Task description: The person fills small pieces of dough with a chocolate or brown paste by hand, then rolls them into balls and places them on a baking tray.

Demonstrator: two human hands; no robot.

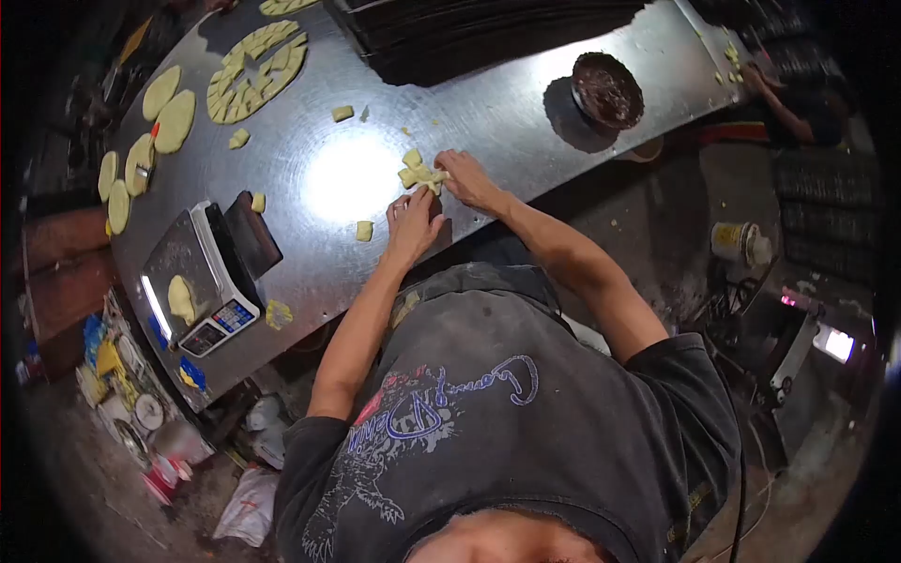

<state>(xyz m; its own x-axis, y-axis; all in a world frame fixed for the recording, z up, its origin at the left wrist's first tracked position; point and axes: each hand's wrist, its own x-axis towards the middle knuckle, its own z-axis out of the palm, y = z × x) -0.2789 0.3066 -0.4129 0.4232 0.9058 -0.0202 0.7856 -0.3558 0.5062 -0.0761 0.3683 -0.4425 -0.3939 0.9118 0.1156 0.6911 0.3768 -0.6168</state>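
On the metal table, a small heap of pale yellow dough pieces [410, 174] lies just in front of my two hands. My right hand [466, 178] has its fingers bent in and closed on a dough piece at the heap's right side. From below, my left hand [411, 223] reaches the same heap, its fingers curled and their tips on a dough piece at the near edge. The fingers partly hide the pieces they touch. Single dough pieces [364, 230] lie to the left of the hands, with another piece [343, 114] farther back.
At left stands a digital scale [218, 267] with a dough lump [181, 298] on it. Flat dough rounds [175, 122] and a cut dough round [258, 75] lie behind. A bowl of dark brown filling [608, 91] sits right; another person's arm [779, 101] reaches in beyond.
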